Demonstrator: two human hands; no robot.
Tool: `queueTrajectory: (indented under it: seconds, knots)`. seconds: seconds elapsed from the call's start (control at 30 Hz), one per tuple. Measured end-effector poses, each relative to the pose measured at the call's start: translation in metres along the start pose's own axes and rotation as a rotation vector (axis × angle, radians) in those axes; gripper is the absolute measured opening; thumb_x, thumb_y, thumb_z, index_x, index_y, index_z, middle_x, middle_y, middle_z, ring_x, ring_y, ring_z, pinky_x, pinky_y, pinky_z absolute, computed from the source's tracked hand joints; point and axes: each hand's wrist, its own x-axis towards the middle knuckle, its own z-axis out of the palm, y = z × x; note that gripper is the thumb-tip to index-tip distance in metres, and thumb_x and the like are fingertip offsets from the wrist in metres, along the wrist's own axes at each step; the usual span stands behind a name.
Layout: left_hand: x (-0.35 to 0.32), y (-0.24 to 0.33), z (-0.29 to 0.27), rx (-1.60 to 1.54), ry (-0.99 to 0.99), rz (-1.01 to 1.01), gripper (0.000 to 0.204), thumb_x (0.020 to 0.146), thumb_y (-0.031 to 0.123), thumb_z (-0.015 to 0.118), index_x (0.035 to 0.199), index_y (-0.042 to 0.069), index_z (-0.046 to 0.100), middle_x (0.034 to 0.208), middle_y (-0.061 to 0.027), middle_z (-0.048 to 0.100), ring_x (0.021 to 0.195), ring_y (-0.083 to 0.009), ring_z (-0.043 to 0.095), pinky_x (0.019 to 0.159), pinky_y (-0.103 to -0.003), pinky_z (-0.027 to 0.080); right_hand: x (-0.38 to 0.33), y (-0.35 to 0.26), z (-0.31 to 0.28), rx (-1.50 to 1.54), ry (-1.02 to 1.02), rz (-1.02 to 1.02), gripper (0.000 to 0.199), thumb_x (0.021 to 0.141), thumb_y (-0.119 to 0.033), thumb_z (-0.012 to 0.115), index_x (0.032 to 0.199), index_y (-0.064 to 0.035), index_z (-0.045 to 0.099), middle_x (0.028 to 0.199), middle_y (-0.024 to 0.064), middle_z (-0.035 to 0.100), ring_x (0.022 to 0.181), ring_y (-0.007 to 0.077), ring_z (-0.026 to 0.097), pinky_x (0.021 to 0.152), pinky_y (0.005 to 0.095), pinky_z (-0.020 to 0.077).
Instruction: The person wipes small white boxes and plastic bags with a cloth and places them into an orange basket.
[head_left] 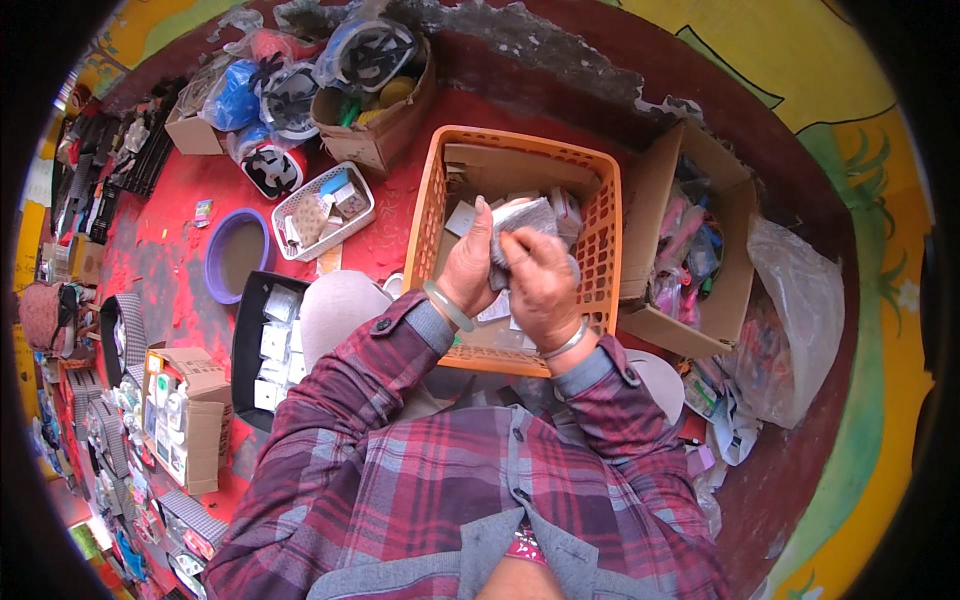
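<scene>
Over an orange plastic basket [603,300], both my hands meet at a grey cloth [528,218]. My left hand [466,272], thumb pointing up, is closed around the cloth's left side. With bent fingers, my right hand [543,283] presses and grips the cloth from the right. A bit of something white shows at the cloth's upper edge; whether it is wrapped inside, I cannot tell. Inside the basket, below my hands, lie a cardboard sheet [520,165] and several small white boxes, partly hidden by my hands.
A cardboard box [640,250] of colourful packaged goods stands right of the basket, beside a clear plastic bag [795,320]. To the left are a white basket [357,222], a purple basin [212,262] and a black tray [247,330] of small white packs. Helmets [368,55] lie farther off.
</scene>
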Motion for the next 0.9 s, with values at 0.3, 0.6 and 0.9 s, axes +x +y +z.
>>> queueTrajectory:
  seconds: [0.3,0.6,0.9]
  knots:
    - [0.005,0.01,0.001,0.0,0.084,0.041,0.067,0.091,0.058,0.03,0.128,0.004,0.042,0.119,-0.0111,0.054,0.104,-0.0218,0.055,0.092,-0.034,0.044,-0.009,0.0,0.007,0.024,-0.055,-0.032,0.03,0.069,0.007,0.056,0.097,-0.001,0.064,0.093,0.013,0.059,0.087,0.0278,0.057,0.075,0.0348,0.0485]
    - [0.01,0.029,-0.005,-0.162,0.17,0.154,0.061,0.093,0.054,0.029,0.127,0.005,0.042,0.121,-0.0115,0.052,0.111,-0.0262,0.052,0.096,-0.044,0.042,-0.002,0.082,-0.036,0.8,0.349,0.812,0.021,0.089,-0.003,0.05,0.108,0.0008,0.059,0.106,0.0051,0.06,0.092,0.0125,0.058,0.08,0.025,0.0477]
    - [0.014,0.007,-0.003,-0.26,0.143,0.092,0.063,0.09,0.056,0.035,0.122,0.004,0.047,0.117,-0.0102,0.056,0.109,-0.0238,0.054,0.097,-0.041,0.042,0.021,0.009,-0.027,0.923,0.098,0.581,0.033,0.095,-0.018,0.042,0.123,-0.0025,0.05,0.127,0.0108,0.049,0.116,0.0205,0.047,0.098,0.0331,0.0357]
